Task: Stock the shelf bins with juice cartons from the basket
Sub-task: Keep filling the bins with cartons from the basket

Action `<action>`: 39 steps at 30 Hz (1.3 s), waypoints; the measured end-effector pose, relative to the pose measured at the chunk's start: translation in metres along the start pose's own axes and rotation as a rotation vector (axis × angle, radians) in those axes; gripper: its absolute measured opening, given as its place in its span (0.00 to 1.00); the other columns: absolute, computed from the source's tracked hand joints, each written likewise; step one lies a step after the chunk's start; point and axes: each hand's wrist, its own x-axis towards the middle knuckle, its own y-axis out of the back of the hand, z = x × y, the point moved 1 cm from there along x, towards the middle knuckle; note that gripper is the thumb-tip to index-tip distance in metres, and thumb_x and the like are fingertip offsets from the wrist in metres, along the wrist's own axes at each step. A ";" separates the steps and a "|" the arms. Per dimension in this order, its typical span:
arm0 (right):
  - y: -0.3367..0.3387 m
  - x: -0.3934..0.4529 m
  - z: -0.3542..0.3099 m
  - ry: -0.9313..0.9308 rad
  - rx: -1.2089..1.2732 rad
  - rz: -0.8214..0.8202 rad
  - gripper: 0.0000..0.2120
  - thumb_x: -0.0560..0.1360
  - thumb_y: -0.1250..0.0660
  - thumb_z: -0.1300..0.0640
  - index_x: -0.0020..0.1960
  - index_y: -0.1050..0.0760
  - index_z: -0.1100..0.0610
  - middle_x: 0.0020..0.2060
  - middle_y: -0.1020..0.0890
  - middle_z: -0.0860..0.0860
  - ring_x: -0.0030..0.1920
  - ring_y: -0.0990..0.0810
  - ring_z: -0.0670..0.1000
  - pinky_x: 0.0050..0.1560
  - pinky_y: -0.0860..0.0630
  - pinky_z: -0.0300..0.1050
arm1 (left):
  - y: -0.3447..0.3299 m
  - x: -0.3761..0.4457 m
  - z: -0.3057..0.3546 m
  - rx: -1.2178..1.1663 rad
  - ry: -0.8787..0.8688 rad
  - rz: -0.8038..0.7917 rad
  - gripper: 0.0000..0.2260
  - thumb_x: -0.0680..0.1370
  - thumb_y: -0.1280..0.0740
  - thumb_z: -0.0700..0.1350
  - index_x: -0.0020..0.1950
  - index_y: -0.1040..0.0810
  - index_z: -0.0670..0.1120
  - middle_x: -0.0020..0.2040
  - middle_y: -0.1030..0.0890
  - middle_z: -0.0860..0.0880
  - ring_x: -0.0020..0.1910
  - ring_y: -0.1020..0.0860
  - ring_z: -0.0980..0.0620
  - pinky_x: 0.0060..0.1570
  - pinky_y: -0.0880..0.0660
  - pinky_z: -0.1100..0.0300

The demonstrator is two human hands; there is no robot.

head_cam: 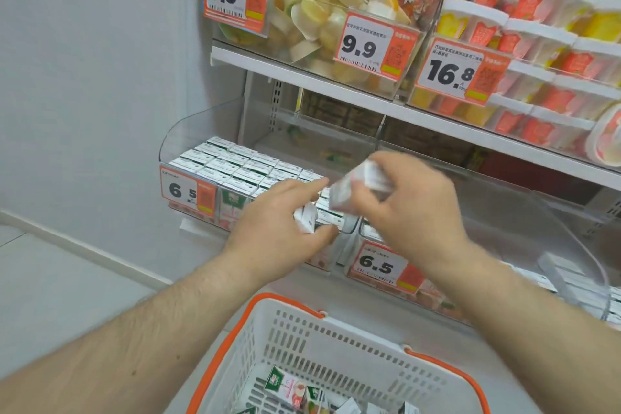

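Placing step underway: left bin (pixel 188 144) nearly full of cartons, left hand (pixel 279 228) pinches a small carton (pixel 306 220) at its front edge, right hand (pixel 410 208) grips another carton (pixel 361 188) tilted just above the bins, blurred; next, seat both upright in a gap; basket (pixel 336 336) below holds more cartons

White basket (pixel 336 343) with slotted walls and orange rim; white cartons (pixel 235 166) with green tops in the left bin; orange price tags (pixel 381 42) with black numerals on white; yellow cups (pixel 312 13) above; red-and-yellow tubs (pixel 537 44) with white lids, far right.
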 end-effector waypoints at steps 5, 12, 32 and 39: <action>-0.022 0.069 0.021 -0.181 -0.170 -0.208 0.14 0.77 0.39 0.46 0.45 0.25 0.56 0.40 0.21 0.54 0.42 0.25 0.58 0.42 0.30 0.48 | -0.005 0.000 -0.019 0.050 0.203 -0.207 0.29 0.73 0.29 0.50 0.73 0.31 0.56 0.71 0.29 0.56 0.70 0.33 0.58 0.69 0.36 0.62; -0.074 0.109 0.024 -0.319 -0.270 -0.486 0.11 0.79 0.39 0.52 0.44 0.29 0.59 0.39 0.25 0.54 0.41 0.27 0.58 0.41 0.32 0.45 | -0.005 0.003 -0.025 -0.075 0.352 -0.205 0.28 0.73 0.30 0.47 0.73 0.31 0.56 0.72 0.30 0.57 0.64 0.25 0.51 0.60 0.28 0.59; -0.141 0.110 0.038 -0.885 0.151 -0.913 0.17 0.82 0.49 0.50 0.62 0.33 0.60 0.43 0.23 0.57 0.38 0.22 0.56 0.42 0.20 0.52 | -0.009 0.014 -0.033 -0.489 0.423 -0.045 0.23 0.71 0.27 0.48 0.65 0.26 0.59 0.55 0.25 0.53 0.50 0.22 0.55 0.48 0.26 0.62; -0.115 0.106 0.011 -0.334 -0.265 -0.998 0.20 0.85 0.53 0.57 0.72 0.34 0.63 0.70 0.29 0.60 0.67 0.28 0.59 0.66 0.32 0.50 | -0.013 0.011 -0.019 -1.084 0.630 -0.196 0.20 0.80 0.49 0.62 0.60 0.24 0.54 0.41 0.15 0.41 0.38 0.17 0.46 0.44 0.21 0.53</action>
